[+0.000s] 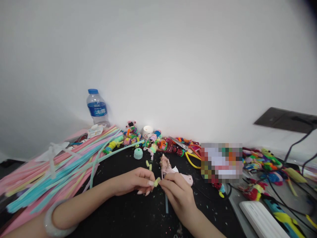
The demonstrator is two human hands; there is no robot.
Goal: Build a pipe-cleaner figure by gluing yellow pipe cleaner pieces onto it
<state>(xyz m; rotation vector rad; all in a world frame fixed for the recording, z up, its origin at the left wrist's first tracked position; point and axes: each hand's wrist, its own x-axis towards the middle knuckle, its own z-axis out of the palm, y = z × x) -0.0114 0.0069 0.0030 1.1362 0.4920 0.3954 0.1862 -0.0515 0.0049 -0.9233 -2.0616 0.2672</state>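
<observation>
L hand (145,181) & R hand (176,191) pinching yel-green fuzzy pc (157,182), pink glue gun (168,167) (partly hidden) behind R hand

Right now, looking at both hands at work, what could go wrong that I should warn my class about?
The right hand works close to the pink glue gun; it might knock it or, if it is hot, get burned. The small yellow-green piece between the right hand and the left hand could slip. The scissors lie among fuzzy crafts, so someone reaching there might get nicked.
</observation>
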